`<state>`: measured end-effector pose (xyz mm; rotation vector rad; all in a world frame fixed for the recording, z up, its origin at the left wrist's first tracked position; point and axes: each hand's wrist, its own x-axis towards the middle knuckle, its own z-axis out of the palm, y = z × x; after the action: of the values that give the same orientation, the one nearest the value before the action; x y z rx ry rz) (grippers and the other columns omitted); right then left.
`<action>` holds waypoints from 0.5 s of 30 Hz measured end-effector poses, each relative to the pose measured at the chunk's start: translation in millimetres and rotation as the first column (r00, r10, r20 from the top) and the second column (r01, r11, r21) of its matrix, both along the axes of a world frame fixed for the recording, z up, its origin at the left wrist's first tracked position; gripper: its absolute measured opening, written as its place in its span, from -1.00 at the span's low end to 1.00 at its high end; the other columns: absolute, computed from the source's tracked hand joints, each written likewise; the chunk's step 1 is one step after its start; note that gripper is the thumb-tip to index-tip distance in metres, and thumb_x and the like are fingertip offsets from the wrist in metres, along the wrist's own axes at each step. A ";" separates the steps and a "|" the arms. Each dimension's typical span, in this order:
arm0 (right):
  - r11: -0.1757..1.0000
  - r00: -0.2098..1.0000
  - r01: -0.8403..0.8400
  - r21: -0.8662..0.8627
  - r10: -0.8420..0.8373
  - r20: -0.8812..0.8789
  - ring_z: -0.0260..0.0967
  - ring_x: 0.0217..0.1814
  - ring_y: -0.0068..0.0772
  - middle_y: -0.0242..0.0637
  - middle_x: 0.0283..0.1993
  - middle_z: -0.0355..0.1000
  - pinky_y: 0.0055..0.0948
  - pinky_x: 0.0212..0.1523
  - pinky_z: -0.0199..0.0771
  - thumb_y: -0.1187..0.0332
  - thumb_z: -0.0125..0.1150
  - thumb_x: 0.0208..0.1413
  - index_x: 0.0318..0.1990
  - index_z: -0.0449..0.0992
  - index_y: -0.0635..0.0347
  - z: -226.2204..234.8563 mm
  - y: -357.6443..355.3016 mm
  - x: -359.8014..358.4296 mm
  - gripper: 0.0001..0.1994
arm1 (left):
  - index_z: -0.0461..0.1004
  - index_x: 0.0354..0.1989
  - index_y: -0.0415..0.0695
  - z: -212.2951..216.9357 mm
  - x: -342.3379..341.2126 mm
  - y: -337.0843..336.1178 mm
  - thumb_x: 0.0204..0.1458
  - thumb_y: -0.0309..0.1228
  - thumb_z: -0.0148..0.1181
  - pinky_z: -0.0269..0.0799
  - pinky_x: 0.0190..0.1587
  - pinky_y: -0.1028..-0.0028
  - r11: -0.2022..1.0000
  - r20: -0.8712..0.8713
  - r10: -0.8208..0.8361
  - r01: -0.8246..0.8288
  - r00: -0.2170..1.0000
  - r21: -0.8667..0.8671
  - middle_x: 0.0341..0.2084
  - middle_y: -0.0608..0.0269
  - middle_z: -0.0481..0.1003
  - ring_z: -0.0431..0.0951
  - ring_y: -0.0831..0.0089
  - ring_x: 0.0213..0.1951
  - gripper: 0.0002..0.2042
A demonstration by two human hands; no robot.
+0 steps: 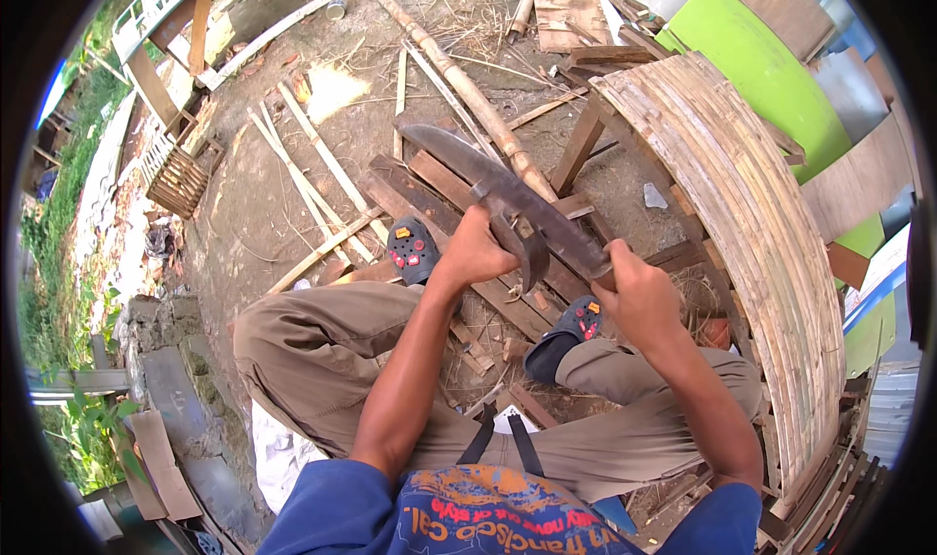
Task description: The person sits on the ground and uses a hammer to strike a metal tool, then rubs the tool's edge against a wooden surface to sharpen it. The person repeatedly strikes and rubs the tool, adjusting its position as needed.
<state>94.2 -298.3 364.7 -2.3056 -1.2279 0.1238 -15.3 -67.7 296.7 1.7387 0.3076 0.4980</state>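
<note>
A large machete [552,221] with a broad dark blade stretches diagonally in front of me, its rounded tip at the upper left. My right hand [636,289] is closed around its handle end. Closed beside the blade, my left hand [477,249] grips a dark, curved piece [532,252] with a hooked end. That piece meets or overlaps the blade, and its kind is unclear. Beneath both hands lie brown wooden planks [509,303] on the ground, between my two clog-shod feet.
A curved bamboo-slat bench [727,223] stands close on my right. Ahead, a long bamboo pole [468,91] and thin sticks [310,169] lie on the dirt. A slatted basket-like crate [176,179] sits at the left; a green panel [771,82] leans at the far right.
</note>
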 end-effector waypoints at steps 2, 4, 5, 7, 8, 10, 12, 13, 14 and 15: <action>0.984 0.991 -0.066 -0.167 0.085 0.106 0.57 -0.26 0.17 0.01 -0.31 0.56 -0.02 -0.33 0.55 0.36 0.45 -0.01 -0.04 0.34 0.22 4.2 -3.0 2.3 -0.56 | 0.53 -0.16 -0.33 -2.8 0.8 -3.1 -0.32 -0.48 0.35 0.48 -0.20 0.41 0.999 0.068 0.021 -0.017 0.997 -0.052 -0.46 0.18 0.55 0.49 0.49 -0.38 -0.57; 0.999 0.999 0.031 0.038 -0.030 -0.036 0.57 -0.26 0.16 -0.02 -0.30 0.56 -0.03 -0.32 0.56 0.36 0.46 -0.02 -0.07 0.34 0.20 5.4 0.8 4.1 -0.57 | 0.53 -0.18 -0.34 4.4 -2.0 0.5 -0.32 -0.48 0.34 0.48 -0.18 0.41 1.000 -0.059 -0.008 0.007 0.998 -0.012 -0.44 0.18 0.56 0.50 0.49 -0.37 -0.58; 0.988 0.991 0.087 0.132 -0.071 -0.117 0.57 -0.27 0.15 -0.03 -0.30 0.56 -0.03 -0.32 0.56 0.35 0.47 -0.02 -0.08 0.34 0.20 6.2 1.5 3.4 -0.57 | 0.53 -0.18 -0.34 3.4 -2.7 1.9 -0.32 -0.48 0.34 0.49 -0.18 0.41 1.000 -0.092 -0.026 0.025 0.995 -0.009 -0.44 0.18 0.56 0.50 0.48 -0.36 -0.59; 0.999 0.999 0.007 -0.040 -0.006 0.034 0.57 -0.26 0.14 -0.02 -0.29 0.56 -0.02 -0.32 0.56 0.35 0.47 -0.03 -0.09 0.35 0.19 8.0 -3.7 0.1 -0.58 | 0.54 -0.19 -0.34 0.3 -2.3 4.7 -0.32 -0.48 0.34 0.49 -0.16 0.41 0.998 -0.158 -0.062 0.062 0.985 -0.003 -0.43 0.17 0.57 0.51 0.47 -0.35 -0.59; 0.992 0.993 -0.021 -0.121 0.034 0.113 0.57 -0.26 0.14 -0.02 -0.29 0.56 -0.02 -0.31 0.56 0.35 0.47 -0.03 -0.09 0.35 0.19 10.2 -4.9 0.5 -0.58 | 0.54 -0.21 -0.34 -1.3 -1.2 4.6 -0.32 -0.48 0.34 0.48 -0.19 0.40 0.999 -0.115 -0.043 0.044 0.992 0.007 -0.45 0.18 0.56 0.50 0.49 -0.36 -0.60; 0.990 0.990 -0.055 -0.132 0.072 0.124 0.57 -0.25 0.13 -0.03 -0.30 0.56 -0.02 -0.31 0.55 0.35 0.47 -0.03 -0.07 0.35 0.20 3.1 -4.1 3.1 -0.57 | 0.54 -0.25 -0.35 -5.9 -1.9 1.6 -0.33 -0.47 0.35 0.48 -0.25 0.40 1.000 -0.028 -0.007 0.008 1.000 0.025 -0.49 0.20 0.54 0.47 0.52 -0.39 -0.62; 0.999 1.000 -0.020 -0.045 0.021 0.022 0.57 -0.24 0.11 -0.05 -0.29 0.56 -0.03 -0.31 0.56 0.35 0.47 -0.03 -0.07 0.35 0.20 -1.1 -5.7 4.6 -0.56 | 0.54 -0.26 -0.36 3.0 -4.7 -0.6 -0.33 -0.46 0.34 0.47 -0.26 0.39 0.999 -0.108 -0.011 0.014 0.994 0.030 -0.50 0.19 0.54 0.49 0.48 -0.39 -0.63; 1.000 0.999 0.025 0.011 -0.025 -0.035 0.57 -0.24 0.10 -0.06 -0.29 0.56 -0.04 -0.31 0.56 0.35 0.47 -0.03 -0.07 0.35 0.21 -1.5 -3.8 4.9 -0.57 | 0.54 -0.25 -0.36 -0.7 -0.6 3.2 -0.33 -0.47 0.34 0.48 -0.24 0.39 0.999 -0.153 -0.017 0.024 0.988 0.043 -0.49 0.19 0.54 0.49 0.47 -0.38 -0.62; 0.995 0.994 0.071 0.065 -0.065 -0.089 0.57 -0.24 0.10 -0.06 -0.29 0.56 -0.04 -0.30 0.56 0.35 0.47 -0.03 -0.08 0.35 0.21 1.3 -1.0 6.2 -0.57 | 0.54 -0.24 -0.36 0.1 2.1 4.1 -0.33 -0.47 0.34 0.48 -0.22 0.40 0.998 -0.195 -0.021 0.033 0.980 0.057 -0.48 0.18 0.55 0.50 0.46 -0.37 -0.62; 0.986 0.984 0.120 0.117 -0.103 -0.146 0.57 -0.24 0.10 -0.06 -0.29 0.56 -0.05 -0.30 0.56 0.35 0.47 -0.02 -0.08 0.35 0.22 3.0 0.1 6.7 -0.57 | 0.54 -0.21 -0.33 7.5 0.5 0.3 -0.32 -0.47 0.35 0.48 -0.17 0.43 0.999 -0.187 -0.037 0.044 0.982 0.029 -0.43 0.18 0.56 0.51 0.46 -0.35 -0.60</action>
<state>100.9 -298.2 367.7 -2.2113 -1.0061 0.1605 -14.8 -67.4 304.2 1.8237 0.3978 0.3124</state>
